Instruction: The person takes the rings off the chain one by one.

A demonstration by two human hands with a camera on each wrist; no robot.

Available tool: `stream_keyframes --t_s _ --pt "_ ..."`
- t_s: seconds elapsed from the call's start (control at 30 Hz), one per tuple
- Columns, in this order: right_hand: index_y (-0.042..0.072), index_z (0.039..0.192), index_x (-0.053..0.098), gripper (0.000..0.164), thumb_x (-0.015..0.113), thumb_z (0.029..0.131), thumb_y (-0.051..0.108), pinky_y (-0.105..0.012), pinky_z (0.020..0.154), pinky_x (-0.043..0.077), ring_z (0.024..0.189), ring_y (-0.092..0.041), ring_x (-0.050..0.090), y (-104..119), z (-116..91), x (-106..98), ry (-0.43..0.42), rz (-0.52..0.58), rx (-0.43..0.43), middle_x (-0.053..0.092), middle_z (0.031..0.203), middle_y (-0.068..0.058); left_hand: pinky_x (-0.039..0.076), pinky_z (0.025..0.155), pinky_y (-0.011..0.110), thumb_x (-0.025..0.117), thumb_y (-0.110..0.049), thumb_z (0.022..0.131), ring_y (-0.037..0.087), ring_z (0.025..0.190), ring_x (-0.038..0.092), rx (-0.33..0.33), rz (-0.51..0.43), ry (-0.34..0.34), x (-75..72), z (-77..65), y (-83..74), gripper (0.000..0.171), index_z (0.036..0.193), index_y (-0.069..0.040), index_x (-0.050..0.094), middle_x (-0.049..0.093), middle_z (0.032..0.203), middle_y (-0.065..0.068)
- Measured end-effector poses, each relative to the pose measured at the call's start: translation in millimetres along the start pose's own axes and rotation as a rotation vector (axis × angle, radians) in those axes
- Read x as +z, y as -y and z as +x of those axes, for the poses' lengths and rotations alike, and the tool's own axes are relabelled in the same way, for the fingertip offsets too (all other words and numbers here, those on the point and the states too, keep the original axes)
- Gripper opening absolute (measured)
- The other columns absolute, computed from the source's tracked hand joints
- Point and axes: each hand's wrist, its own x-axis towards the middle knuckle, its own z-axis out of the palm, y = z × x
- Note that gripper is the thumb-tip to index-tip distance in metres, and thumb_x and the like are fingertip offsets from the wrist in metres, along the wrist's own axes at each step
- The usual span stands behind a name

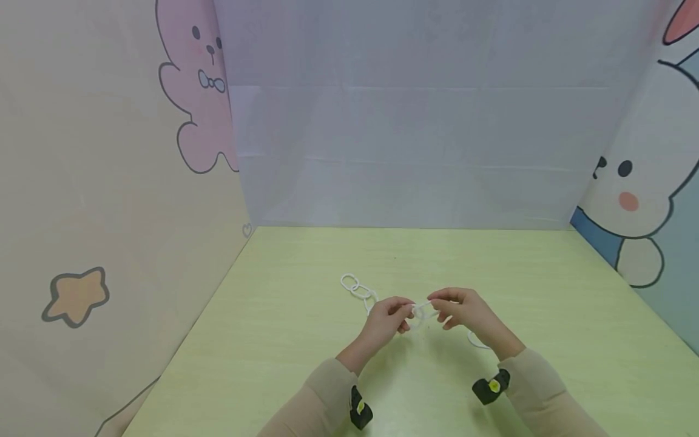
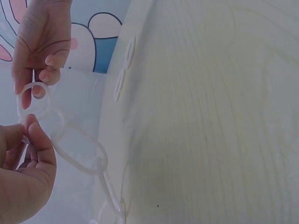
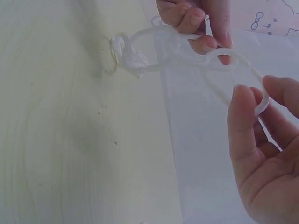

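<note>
Pinching a translucent white oval plastic link above the pale green wood-grained tabletop, right hand nearly closed at thumb and fingertips. Likewise pinching a white plastic oval-link chain over the tabletop in the left hand, trailing partly onto the tabletop. Lying on the tabletop: two more white oval links.

A pale green tabletop meets a greyish wall between cartoon-decorated side walls.
</note>
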Motion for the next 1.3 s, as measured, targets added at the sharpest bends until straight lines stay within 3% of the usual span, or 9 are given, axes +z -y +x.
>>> stream_keyframes --t_s 0.47,0.9,1.3 --pt "-0.008 0.116 0.056 0.04 0.058 0.092 0.023 -0.036 0.062 0.053 0.075 -0.024 0.057 -0.9 -2.1 1.8 0.027 -0.004 0.004 0.06 0.094 -0.017 0.047 0.054 0.022 0.056 -0.013 0.093 0.008 0.055 0.053 -0.016 -0.019 -0.021 -0.1 0.7 -0.3 0.018 0.102 0.001 0.064 0.061 0.077 0.004" --pt "-0.01 0.117 0.054 0.042 0.058 0.092 0.024 -0.037 0.063 0.053 0.076 -0.025 0.058 -5.3 -2.0 3.8 0.057 -0.013 -0.007 0.058 0.101 -0.024 0.047 0.055 0.021 0.055 -0.015 0.094 0.007 0.056 0.053 -0.006 -0.033 -0.023 -1.8 0.5 -2.1 0.02 0.106 0.0 0.062 0.061 0.078 0.002" --pt "-0.007 0.116 0.057 0.038 0.057 0.093 0.023 -0.036 0.063 0.053 0.078 -0.026 0.059 -5.1 -2.9 6.1 0.06 -0.021 -0.011 0.061 0.1 -0.015 0.047 0.055 0.022 0.054 -0.016 0.094 0.008 0.056 0.053 -0.003 -0.028 -0.034 -2.0 1.5 -0.7 0.022 0.106 0.001 0.061 0.06 0.077 0.003"
